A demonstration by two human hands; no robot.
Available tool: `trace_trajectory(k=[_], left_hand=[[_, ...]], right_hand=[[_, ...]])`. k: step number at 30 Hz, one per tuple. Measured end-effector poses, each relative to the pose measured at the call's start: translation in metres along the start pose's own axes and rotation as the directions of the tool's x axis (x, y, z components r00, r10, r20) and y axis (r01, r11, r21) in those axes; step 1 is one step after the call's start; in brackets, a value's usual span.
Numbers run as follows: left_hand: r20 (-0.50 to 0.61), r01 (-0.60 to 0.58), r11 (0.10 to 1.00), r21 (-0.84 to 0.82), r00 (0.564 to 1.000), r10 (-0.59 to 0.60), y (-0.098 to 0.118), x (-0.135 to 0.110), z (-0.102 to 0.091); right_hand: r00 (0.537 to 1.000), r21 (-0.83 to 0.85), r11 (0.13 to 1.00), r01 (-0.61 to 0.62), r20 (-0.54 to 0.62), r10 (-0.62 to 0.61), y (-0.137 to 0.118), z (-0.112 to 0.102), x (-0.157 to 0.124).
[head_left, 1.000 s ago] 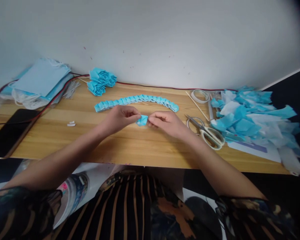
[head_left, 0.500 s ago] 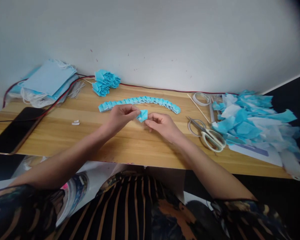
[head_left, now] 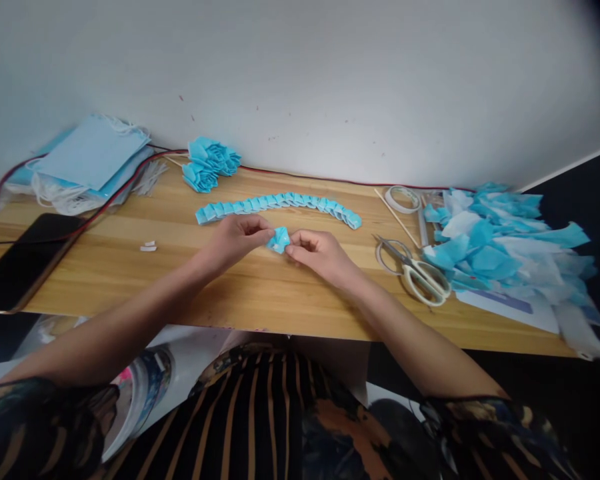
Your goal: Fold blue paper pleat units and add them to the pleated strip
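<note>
A small folded blue petal point(head_left: 280, 239), cut from thin mask-like fabric, is held over the middle of the table. My left hand point(head_left: 243, 239) pinches its left side between thumb and fingers. On the other side, the fingertips of my right hand point(head_left: 317, 253) are closed at its lower right edge. Just behind my hands lies a curved row of overlapping folded blue petals point(head_left: 280, 201). Blue fabric flowers point(head_left: 210, 163) rest at the back, with a thin stick showing beside them.
White-handled scissors point(head_left: 423, 277) and tape rolls point(head_left: 403, 199) lie at the right, beside a heap of blue and white fabric pieces point(head_left: 500, 240). At the left are a phone point(head_left: 23, 267) and stacked face masks point(head_left: 93, 153). A red-black cable point(head_left: 330, 179) runs along the wall.
My hands have come slightly lower and nearer to me with the petal. The petal has turned, and its face now shows more. The things on the table lie as before.
</note>
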State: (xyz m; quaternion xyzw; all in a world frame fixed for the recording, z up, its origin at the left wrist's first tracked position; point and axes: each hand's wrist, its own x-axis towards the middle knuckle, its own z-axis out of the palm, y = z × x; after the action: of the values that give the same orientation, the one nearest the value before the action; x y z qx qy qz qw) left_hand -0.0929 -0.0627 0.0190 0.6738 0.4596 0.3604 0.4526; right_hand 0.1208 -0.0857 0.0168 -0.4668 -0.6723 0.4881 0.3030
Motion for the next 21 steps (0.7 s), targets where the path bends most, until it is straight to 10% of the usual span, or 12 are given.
trace_trajectory(k=[10,21], left_hand=[[-0.213,0.232,0.963,0.136,0.956,-0.201,-0.022,-0.037,-0.059],[-0.41,0.392,0.877,0.277,0.874,-0.261,-0.019,-0.081,-0.104]], right_hand=[[0.996,-0.244,0.965,0.093,0.028,-0.089,-0.007,-0.01,0.016],[0.834,-0.612,0.568,0.55,0.364,-0.414,-0.012,0.038,0.132]])
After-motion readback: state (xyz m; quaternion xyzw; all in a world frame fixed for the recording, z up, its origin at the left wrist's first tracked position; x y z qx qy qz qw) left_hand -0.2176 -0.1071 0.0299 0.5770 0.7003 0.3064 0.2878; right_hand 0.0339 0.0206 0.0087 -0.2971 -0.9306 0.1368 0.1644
